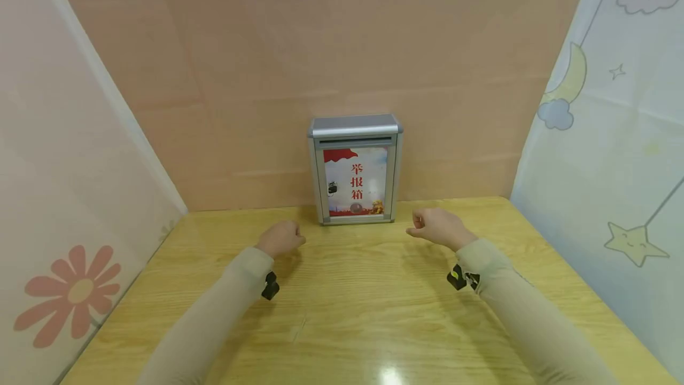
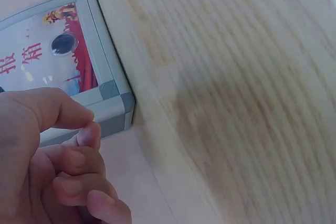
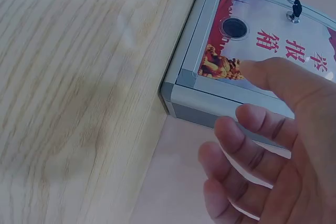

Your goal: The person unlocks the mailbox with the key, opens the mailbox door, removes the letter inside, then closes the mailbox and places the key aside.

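Observation:
A grey metal-framed report box (image 1: 369,177) stands upright at the back of the wooden table, with a slot near its top and red Chinese characters on its white front panel. A small black key (image 3: 297,8) sits in the lock on that panel. Low on the front is a round dark window (image 3: 234,28). My left hand (image 1: 280,238) hovers to the left of the box, fingers loosely curled and thumb tip against the index finger, holding nothing. To the box's right is my right hand (image 1: 440,227), also free of objects, its fingers loosely bent and apart from the thumb.
Behind the box rises a pinkish-orange backdrop (image 1: 240,76). Pale printed sheets flank the wooden table (image 1: 347,302), one with a red flower (image 1: 80,291), the other with a yellow star (image 1: 636,242). A black wrist device (image 1: 270,286) is on the left sleeve.

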Tool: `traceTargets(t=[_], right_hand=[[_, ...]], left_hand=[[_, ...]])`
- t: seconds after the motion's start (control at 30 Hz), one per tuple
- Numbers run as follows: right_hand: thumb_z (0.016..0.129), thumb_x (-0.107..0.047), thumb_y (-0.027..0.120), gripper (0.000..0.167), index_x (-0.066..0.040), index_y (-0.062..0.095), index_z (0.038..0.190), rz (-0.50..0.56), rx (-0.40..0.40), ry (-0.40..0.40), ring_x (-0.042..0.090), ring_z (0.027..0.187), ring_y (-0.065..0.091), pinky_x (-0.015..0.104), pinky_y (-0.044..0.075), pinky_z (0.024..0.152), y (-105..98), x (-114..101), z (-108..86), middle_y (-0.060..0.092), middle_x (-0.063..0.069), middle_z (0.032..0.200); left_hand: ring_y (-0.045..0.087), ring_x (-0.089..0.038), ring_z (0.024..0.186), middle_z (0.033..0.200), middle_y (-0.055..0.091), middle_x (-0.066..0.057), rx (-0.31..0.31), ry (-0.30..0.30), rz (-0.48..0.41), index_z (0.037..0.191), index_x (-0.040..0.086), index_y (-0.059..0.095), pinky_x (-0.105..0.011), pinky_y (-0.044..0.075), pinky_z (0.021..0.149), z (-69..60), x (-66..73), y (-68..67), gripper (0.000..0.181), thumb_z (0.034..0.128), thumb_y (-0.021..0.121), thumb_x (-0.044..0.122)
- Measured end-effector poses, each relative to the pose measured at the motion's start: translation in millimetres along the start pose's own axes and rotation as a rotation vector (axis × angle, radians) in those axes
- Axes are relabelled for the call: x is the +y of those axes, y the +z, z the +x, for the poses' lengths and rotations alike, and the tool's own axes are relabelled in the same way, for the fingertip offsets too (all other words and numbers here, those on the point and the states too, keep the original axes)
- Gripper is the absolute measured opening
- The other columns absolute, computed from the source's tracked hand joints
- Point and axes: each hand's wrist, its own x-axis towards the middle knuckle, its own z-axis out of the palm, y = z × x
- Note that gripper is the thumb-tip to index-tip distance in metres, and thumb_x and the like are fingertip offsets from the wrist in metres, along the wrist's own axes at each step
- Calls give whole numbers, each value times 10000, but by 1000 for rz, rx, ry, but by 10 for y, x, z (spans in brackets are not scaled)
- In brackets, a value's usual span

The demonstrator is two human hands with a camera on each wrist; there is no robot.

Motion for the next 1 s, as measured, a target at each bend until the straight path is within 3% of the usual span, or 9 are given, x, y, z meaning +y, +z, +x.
traceTargets(t=[0.13, 0.23, 0.33, 0.43, 0.53, 0.67, 0.8, 1.0], right_hand=[[929, -343, 630, 253, -142, 543, 803, 51, -19, 23, 118, 579, 456, 285, 358, 528, -24, 27, 90, 580, -2, 729], [948, -264, 610, 191, -99, 565, 863, 180, -3, 39, 164, 656, 545, 306, 433, 578, -56, 54, 207, 632, 74, 831], [966, -194, 584, 172, -24, 569, 985, 352, 36, 44, 261, 796, 621, 357, 520, 674, -78, 73, 351, 636, 163, 954], [992, -190, 541, 308, 55, 511, 1174, 514, 62, 66, 367, 1000, 608, 451, 542, 826, -93, 64, 487, 582, 246, 1133], [1014, -211, 502, 459, 90, 394, 1343, 666, 93, 114, 414, 1168, 526, 501, 487, 956, -98, 52, 598, 477, 290, 1305], [1020, -185, 487, 519, 104, 318, 1417, 834, 141, 164, 441, 1258, 459, 508, 427, 1035, -109, 38, 665, 395, 314, 1394], [1014, -160, 496, 491, 109, 349, 1398, 934, 171, 182, 443, 1270, 459, 495, 411, 1055, -53, 38, 721, 401, 308, 1394], [998, -108, 513, 475, 119, 349, 1381, 1009, 192, 181, 441, 1245, 485, 508, 401, 1058, 47, 22, 797, 416, 307, 1370]], left_hand=[[291, -84, 476, 545, 332, 63, -32, 5, -27, 631, 175, 409, -238, 273, 453, 73, 5, -11, 314, 895, 571, 226], [303, -102, 511, 583, 346, 43, -11, 5, -92, 679, 153, 439, -260, 285, 494, 162, 23, -47, 252, 908, 527, 210], [437, -152, 631, 719, 493, -22, 85, 24, -229, 838, 77, 549, -303, 390, 596, 264, 74, -97, 156, 948, 512, 182], [566, -249, 872, 971, 607, -145, 203, 36, -390, 1073, -24, 586, -381, 479, 788, 367, 156, -128, 205, 972, 533, 147], [555, -337, 1106, 1195, 579, -238, 280, 16, -542, 1225, -82, 527, -447, 466, 947, 457, 246, -134, 309, 976, 540, 101], [525, -374, 1174, 1256, 543, -281, 349, -33, -663, 1278, -108, 481, -463, 450, 980, 539, 345, -96, 349, 972, 534, 50], [548, -357, 1099, 1185, 570, -263, 402, -65, -686, 1245, -114, 504, -430, 470, 909, 586, 404, -31, 323, 965, 549, 40], [551, -331, 1054, 1131, 567, -235, 418, -107, -679, 1221, -113, 503, -393, 470, 863, 577, 472, 30, 310, 964, 550, 53]])
